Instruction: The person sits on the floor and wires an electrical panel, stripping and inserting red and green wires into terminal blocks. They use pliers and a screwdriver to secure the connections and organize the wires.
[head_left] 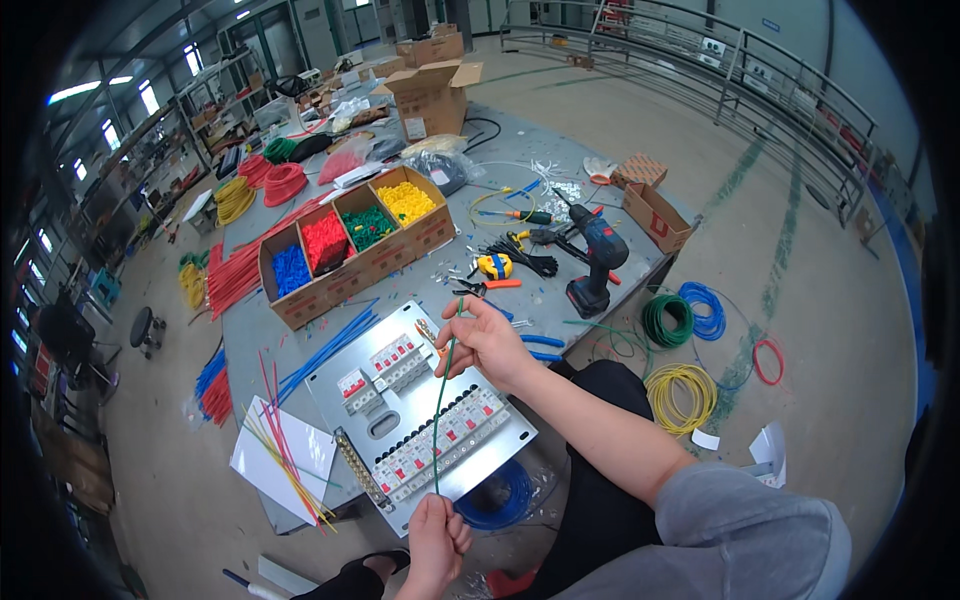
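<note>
Bench layout, seen from above

Grey metal panel w/ rows of white breakers lay at table's near edge; long cardboard tray w/ four compartments sat behind it, black-and-red cordless drill to its right, white paper sheet to its left.

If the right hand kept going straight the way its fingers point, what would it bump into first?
Probably the orange-handled pliers on the grey table. The right hand, pinching a green wire, points up and away toward them; the yellow tape measure lies just beyond. Depth is unclear.
</note>
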